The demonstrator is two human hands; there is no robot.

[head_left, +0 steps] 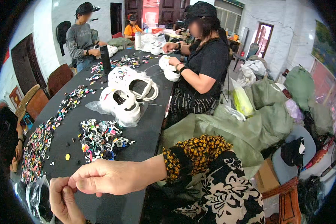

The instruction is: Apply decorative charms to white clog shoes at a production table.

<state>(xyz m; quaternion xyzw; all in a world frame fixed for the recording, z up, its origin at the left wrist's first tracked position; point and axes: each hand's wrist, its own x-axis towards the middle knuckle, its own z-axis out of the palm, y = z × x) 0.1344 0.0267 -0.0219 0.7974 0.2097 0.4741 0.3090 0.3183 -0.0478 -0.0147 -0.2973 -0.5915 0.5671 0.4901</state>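
My right hand [110, 176] reaches in from the right over the near part of the black table [115, 203]. Its thumb and forefinger are pinched together against the fingertips of my left hand [65, 201], which is also closed in a pinch. Whatever lies between the fingertips is hidden or too small to make out. Just beyond my hands is a pile of small colourful charms [99, 140], many showing white and black backs. A round yellow charm [67, 156] lies apart from it. Farther off stand white clogs [117, 100], partly in clear plastic.
A long band of loose charms [41, 143] runs along the table's left side. A dark bottle [105, 59] stands farther back. A person in black [207, 56] handles a white clog at the right edge; others work beyond. Green sacks [220, 130] crowd the floor at right.
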